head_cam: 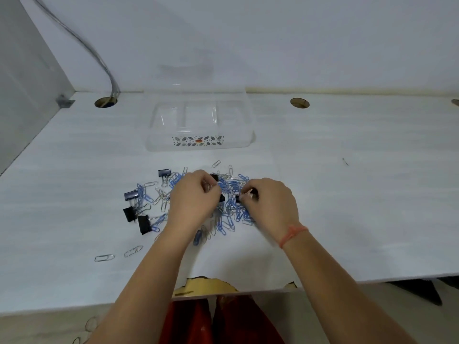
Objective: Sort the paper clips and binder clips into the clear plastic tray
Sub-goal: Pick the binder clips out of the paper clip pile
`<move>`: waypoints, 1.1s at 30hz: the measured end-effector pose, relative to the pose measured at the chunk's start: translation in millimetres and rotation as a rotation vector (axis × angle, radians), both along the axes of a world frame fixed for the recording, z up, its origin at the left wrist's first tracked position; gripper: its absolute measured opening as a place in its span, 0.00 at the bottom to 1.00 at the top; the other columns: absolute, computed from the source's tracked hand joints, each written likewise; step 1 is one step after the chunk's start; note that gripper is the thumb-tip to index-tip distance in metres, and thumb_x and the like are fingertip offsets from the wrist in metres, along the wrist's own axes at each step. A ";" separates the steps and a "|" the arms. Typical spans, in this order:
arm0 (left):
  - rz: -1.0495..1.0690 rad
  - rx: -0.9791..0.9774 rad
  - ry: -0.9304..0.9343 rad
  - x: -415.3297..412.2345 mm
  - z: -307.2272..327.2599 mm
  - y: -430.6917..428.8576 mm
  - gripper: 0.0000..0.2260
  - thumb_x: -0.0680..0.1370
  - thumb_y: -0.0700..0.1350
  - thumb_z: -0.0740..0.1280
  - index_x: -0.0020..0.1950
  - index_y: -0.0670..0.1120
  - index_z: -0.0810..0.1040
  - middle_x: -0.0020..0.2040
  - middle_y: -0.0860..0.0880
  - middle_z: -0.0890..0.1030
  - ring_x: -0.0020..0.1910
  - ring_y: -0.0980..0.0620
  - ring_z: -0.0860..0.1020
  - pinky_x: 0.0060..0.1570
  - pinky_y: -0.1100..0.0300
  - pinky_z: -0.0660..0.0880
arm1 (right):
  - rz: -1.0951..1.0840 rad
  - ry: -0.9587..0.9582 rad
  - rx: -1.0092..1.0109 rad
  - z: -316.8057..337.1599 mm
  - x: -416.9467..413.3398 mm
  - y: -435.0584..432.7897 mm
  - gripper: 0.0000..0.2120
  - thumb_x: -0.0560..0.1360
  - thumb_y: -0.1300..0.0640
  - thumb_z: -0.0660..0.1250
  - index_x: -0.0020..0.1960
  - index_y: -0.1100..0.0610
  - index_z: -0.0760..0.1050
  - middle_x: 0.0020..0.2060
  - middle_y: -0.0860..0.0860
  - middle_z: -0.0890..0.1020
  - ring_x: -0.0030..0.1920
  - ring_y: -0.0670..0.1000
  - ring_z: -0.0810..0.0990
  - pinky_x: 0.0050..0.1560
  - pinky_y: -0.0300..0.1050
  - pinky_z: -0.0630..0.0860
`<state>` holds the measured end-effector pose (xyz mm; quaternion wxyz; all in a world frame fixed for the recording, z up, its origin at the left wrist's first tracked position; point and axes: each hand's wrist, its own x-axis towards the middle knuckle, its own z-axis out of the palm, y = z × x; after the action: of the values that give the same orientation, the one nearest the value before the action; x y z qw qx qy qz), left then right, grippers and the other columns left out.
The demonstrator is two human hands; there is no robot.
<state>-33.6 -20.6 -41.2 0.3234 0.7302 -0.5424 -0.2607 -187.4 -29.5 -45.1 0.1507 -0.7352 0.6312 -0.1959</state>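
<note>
Two hands work over a heap of paper clips [229,194] in the middle of a white tabletop [347,194]. The left hand [192,197] is curled with fingertips pinched on a silver clip; the right hand [269,202], with a red thread bracelet [293,234], pinches a black binder clip [239,198]. More binder clips [135,207] lie left of the heap. Beyond it, near the white wall [273,33], sits the clear tray [198,125], its compartments empty. Round cable holes [299,103] pierce the tabletop's far edge; a cable [82,43] drops into the left one.
</note>
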 end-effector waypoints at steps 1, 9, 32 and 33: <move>-0.071 -0.039 -0.184 0.7 -1.1 -1.4 0.05 0.72 0.44 0.65 0.45 0.49 0.80 0.40 0.50 0.79 0.36 0.51 0.76 0.33 0.60 0.68 | 0.005 0.023 0.017 -0.2 0.5 -0.7 0.08 0.72 0.51 0.68 0.50 0.48 0.80 0.46 0.48 0.83 0.49 0.52 0.80 0.42 0.41 0.71; -0.253 0.017 -0.490 -5.5 -4.0 -15.9 0.09 0.73 0.41 0.65 0.50 0.49 0.81 0.48 0.46 0.80 0.46 0.46 0.78 0.40 0.57 0.72 | 0.105 0.052 0.178 -3.2 2.0 -15.1 0.06 0.71 0.52 0.68 0.46 0.51 0.71 0.41 0.50 0.79 0.46 0.55 0.78 0.40 0.43 0.69; 0.513 0.038 1.455 50.8 14.2 -4.0 0.07 0.78 0.39 0.61 0.41 0.41 0.75 0.32 0.48 0.71 0.30 0.53 0.73 0.25 0.66 0.75 | -0.354 -1.762 0.876 17.5 40.9 -36.5 0.12 0.77 0.55 0.66 0.38 0.59 0.70 0.30 0.53 0.70 0.28 0.47 0.75 0.18 0.35 0.72; 0.502 0.055 1.429 51.1 14.4 -3.9 0.06 0.78 0.39 0.63 0.41 0.41 0.75 0.31 0.48 0.72 0.28 0.54 0.73 0.25 0.65 0.76 | -0.293 -1.609 0.828 16.4 44.2 -40.0 0.12 0.76 0.55 0.67 0.38 0.58 0.70 0.30 0.51 0.70 0.25 0.45 0.71 0.17 0.33 0.67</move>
<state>17.5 -24.5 -26.8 0.6277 0.4929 -0.0116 -0.6025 -143.1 -69.5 -28.7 0.7699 -0.1769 0.4429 -0.4241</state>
